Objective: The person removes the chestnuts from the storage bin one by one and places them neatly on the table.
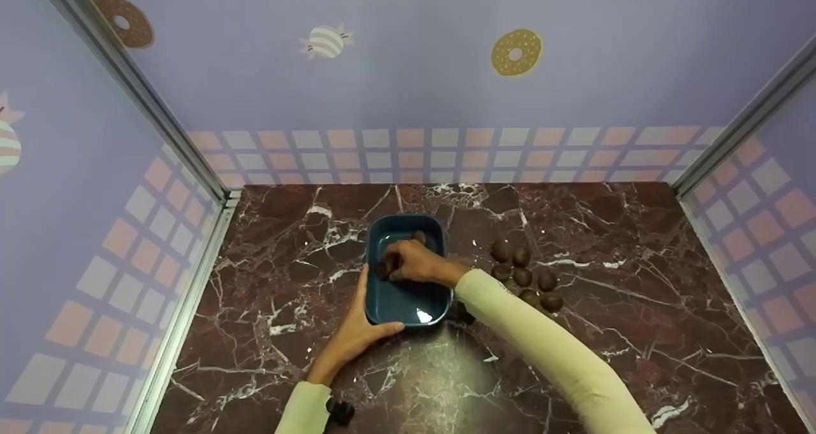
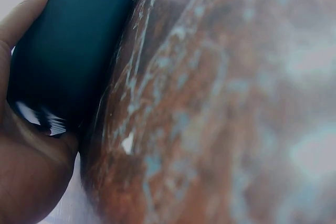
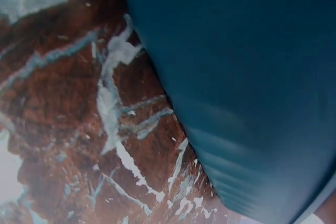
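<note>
A deep blue rectangular baking dish (image 1: 408,315) lies lengthwise in front of me. My left hand (image 1: 358,332) holds its near left corner, fingers straight along the left wall and thumb along the near end. In the left wrist view the thumb (image 2: 23,17) lies against the dish's side. My right hand (image 1: 417,262) is inside the dish, fingertips pinching a dark brown kiwi (image 1: 386,268), partly hidden by the fingers. Another kiwi (image 1: 418,237) rests by the far right wall. The right wrist view shows the dish's outer wall (image 3: 236,87) close up.
Several loose brown kiwis (image 1: 522,276) lie grouped to the right of the dish, beside the right forearm. The brown marbled tabletop (image 1: 268,357) has white veins. Patterned purple panels (image 1: 414,90) enclose it at the back and both sides.
</note>
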`<control>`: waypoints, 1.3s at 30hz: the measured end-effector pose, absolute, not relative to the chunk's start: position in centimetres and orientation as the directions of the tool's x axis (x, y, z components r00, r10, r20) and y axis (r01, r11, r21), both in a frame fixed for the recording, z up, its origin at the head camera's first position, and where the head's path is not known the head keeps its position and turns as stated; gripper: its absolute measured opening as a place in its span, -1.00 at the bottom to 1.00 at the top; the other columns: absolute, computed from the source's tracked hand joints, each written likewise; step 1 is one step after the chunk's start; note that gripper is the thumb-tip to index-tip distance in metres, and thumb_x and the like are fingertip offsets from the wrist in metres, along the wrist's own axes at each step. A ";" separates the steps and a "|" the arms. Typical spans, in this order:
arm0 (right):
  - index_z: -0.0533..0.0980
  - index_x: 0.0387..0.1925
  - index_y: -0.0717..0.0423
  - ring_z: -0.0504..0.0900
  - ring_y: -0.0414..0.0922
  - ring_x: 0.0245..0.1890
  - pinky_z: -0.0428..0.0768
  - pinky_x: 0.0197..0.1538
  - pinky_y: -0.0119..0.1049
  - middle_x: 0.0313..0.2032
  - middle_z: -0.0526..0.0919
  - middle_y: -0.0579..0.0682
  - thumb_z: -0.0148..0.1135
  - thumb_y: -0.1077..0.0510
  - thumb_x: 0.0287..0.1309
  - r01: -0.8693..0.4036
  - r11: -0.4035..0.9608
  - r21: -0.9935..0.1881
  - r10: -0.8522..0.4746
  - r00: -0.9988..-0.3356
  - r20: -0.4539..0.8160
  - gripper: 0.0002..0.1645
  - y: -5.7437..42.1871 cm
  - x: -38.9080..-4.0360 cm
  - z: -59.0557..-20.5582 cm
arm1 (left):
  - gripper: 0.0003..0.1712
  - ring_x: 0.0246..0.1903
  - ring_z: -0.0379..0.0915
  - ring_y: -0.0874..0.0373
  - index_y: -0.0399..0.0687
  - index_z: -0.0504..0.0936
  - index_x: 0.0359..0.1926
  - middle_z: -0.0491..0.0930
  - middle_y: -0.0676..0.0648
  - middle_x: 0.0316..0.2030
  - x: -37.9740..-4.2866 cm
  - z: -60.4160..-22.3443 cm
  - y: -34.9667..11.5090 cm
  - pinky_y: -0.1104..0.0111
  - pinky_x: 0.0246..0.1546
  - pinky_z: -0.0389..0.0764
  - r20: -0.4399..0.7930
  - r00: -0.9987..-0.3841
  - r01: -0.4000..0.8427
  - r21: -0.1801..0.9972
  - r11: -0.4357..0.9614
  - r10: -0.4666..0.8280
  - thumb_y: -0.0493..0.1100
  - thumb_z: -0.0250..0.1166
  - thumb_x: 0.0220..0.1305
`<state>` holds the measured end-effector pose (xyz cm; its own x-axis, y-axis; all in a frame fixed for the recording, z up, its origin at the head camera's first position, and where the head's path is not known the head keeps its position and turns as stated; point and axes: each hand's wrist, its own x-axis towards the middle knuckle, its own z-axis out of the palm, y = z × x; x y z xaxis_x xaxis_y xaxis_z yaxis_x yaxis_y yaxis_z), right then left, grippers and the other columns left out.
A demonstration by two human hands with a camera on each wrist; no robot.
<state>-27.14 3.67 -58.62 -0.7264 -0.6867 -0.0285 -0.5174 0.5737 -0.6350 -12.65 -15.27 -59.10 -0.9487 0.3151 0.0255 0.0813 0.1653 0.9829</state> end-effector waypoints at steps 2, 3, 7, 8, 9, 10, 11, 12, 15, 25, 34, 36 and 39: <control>0.65 -0.06 0.17 0.68 -0.09 -0.25 0.61 -0.11 -0.25 -0.27 0.75 0.04 0.57 0.26 0.00 -0.539 0.573 -0.618 -0.701 -0.713 -0.028 -0.58 3.5 -26.8 -58.7 | 0.45 0.53 -0.31 -0.35 -0.12 -0.39 0.61 -0.36 -0.31 0.58 -12.7 -59.1 -15.3 -0.24 0.43 -0.10 0.023 -0.947 0.077 0.984 0.159 0.320 -0.25 0.57 0.06; 0.66 -0.09 0.17 0.67 -0.09 -0.26 0.60 -0.12 -0.26 -0.29 0.74 0.03 0.57 0.26 -0.01 -0.554 0.574 -0.604 -0.707 -0.706 -0.024 -0.60 3.4 -26.7 -58.8 | 0.45 0.53 -0.31 -0.35 -0.12 -0.39 0.61 -0.37 -0.31 0.58 -12.7 -59.1 -15.3 -0.23 0.43 -0.10 0.026 -0.946 0.082 0.983 0.161 0.324 -0.26 0.57 0.06; 0.66 -0.19 0.14 0.62 -0.11 -0.31 0.57 -0.17 -0.26 -0.35 0.72 -0.01 0.59 0.24 -0.04 -0.588 0.577 -0.567 -0.723 -0.691 -0.018 -0.67 3.2 -26.2 -58.9 | 0.46 0.53 -0.28 -0.34 -0.08 -0.39 0.61 -0.35 -0.31 0.58 -12.7 -59.0 -15.3 -0.20 0.44 -0.09 0.044 -0.944 0.104 0.980 0.170 0.327 -0.22 0.58 0.06; 0.66 -0.20 0.12 0.61 -0.12 -0.32 0.57 -0.18 -0.27 -0.36 0.71 -0.03 0.59 0.23 -0.04 -0.593 0.579 -0.559 -0.725 -0.689 -0.020 -0.67 3.2 -26.1 -58.9 | 0.46 0.52 -0.27 -0.35 -0.07 -0.39 0.61 -0.35 -0.31 0.58 -12.6 -59.0 -15.3 -0.19 0.43 -0.09 0.047 -0.943 0.111 0.978 0.176 0.330 -0.19 0.59 0.06; 0.65 -0.22 0.11 0.61 -0.13 -0.33 0.57 -0.19 -0.27 -0.37 0.71 -0.04 0.59 0.22 -0.04 -0.597 0.579 -0.555 -0.727 -0.686 -0.020 -0.68 3.3 -26.0 -58.9 | 0.47 0.52 -0.27 -0.35 -0.04 -0.39 0.62 -0.35 -0.32 0.58 -12.6 -58.9 -15.3 -0.19 0.43 -0.08 0.051 -0.942 0.116 0.977 0.181 0.331 -0.16 0.59 0.06; 0.65 -0.22 0.11 0.61 -0.15 -0.35 0.57 -0.22 -0.28 -0.38 0.71 -0.04 0.59 0.22 -0.04 -0.598 0.578 -0.555 -0.728 -0.685 -0.021 -0.68 3.3 -25.9 -58.9 | 0.47 0.52 -0.27 -0.35 -0.01 -0.39 0.62 -0.35 -0.32 0.58 -12.6 -58.9 -15.4 -0.19 0.43 -0.08 0.052 -0.942 0.118 0.977 0.180 0.331 -0.14 0.60 0.06; 0.65 -0.23 0.10 0.60 -0.16 -0.36 0.57 -0.23 -0.30 -0.39 0.70 -0.06 0.60 0.21 -0.04 -0.599 0.578 -0.554 -0.729 -0.684 -0.021 -0.68 3.3 -25.8 -58.8 | 0.47 0.52 -0.27 -0.35 0.03 -0.40 0.61 -0.35 -0.32 0.58 -12.5 -58.9 -15.4 -0.19 0.43 -0.07 0.053 -0.941 0.119 0.977 0.179 0.335 -0.12 0.59 0.07; 0.65 -0.23 0.10 0.60 -0.18 -0.37 0.57 -0.24 -0.31 -0.39 0.70 -0.07 0.60 0.20 -0.04 -0.600 0.575 -0.556 -0.731 -0.682 -0.019 -0.68 3.3 -25.6 -58.7 | 0.47 0.52 -0.27 -0.36 0.04 -0.40 0.61 -0.35 -0.32 0.58 -12.5 -59.0 -15.4 -0.21 0.43 -0.06 0.055 -0.940 0.119 0.977 0.175 0.335 -0.12 0.59 0.07; 0.64 -0.19 0.09 0.61 -0.21 -0.38 0.57 -0.25 -0.32 -0.39 0.71 -0.09 0.59 0.18 -0.03 -0.600 0.556 -0.575 -0.736 -0.677 -0.005 -0.66 3.7 -25.2 -58.4 | 0.46 0.51 -0.26 -0.38 0.04 -0.41 0.61 -0.35 -0.35 0.57 -12.5 -59.0 -15.3 -0.26 0.41 -0.06 0.051 -0.941 0.110 0.981 0.161 0.335 -0.16 0.58 0.08; 0.59 0.03 0.12 0.70 -0.21 -0.27 0.64 -0.14 -0.25 -0.24 0.77 -0.06 0.56 0.13 0.06 -0.589 0.486 -0.645 -0.706 -0.700 0.107 -0.51 6.0 -24.2 -57.0 | 0.46 0.51 -0.29 -0.41 -0.08 -0.39 0.62 -0.39 -0.37 0.57 -12.8 -59.6 -15.2 -0.32 0.39 -0.09 0.087 -0.938 0.117 0.991 0.071 0.335 -0.26 0.58 0.05; 0.58 0.03 0.13 0.70 -0.02 -0.23 0.67 -0.12 0.00 -0.22 0.70 -0.04 0.55 0.10 0.09 -0.544 0.412 -0.731 -0.657 -0.734 0.175 -0.51 7.9 -23.0 -55.9 | 0.51 0.51 -0.20 -0.34 -0.01 -0.41 0.62 -0.38 -0.27 0.59 -13.8 -63.0 -15.0 -0.30 0.38 -0.04 0.118 -0.948 0.138 0.989 0.048 0.296 -0.31 0.59 -0.01; 0.58 0.04 0.12 0.69 -0.01 -0.22 0.67 -0.12 0.01 -0.21 0.70 -0.05 0.55 0.09 0.09 -0.528 0.394 -0.752 -0.646 -0.741 0.182 -0.50 8.2 -22.8 -55.7 | 0.51 0.51 -0.19 -0.32 0.05 -0.40 0.63 -0.36 -0.24 0.60 -13.8 -63.2 -15.0 -0.29 0.38 -0.02 0.108 -0.951 0.129 0.990 0.055 0.289 -0.31 0.59 -0.01; 0.58 0.07 0.09 0.69 -0.04 -0.20 0.66 -0.10 0.04 -0.19 0.70 -0.05 0.54 0.08 0.10 -0.503 0.365 -0.783 -0.633 -0.751 0.188 -0.49 8.5 -22.5 -55.4 | 0.51 0.51 -0.21 -0.35 0.08 -0.40 0.63 -0.36 -0.27 0.59 -13.7 -63.2 -15.0 -0.30 0.39 -0.06 0.104 -0.953 0.122 0.991 0.045 0.285 -0.32 0.59 -0.01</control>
<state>-22.51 8.54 -55.40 -0.7512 -0.6328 0.1877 -0.5033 0.3652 -0.7831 -13.70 -14.95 -63.21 -0.9527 0.2854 0.1045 0.1222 0.0451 0.9915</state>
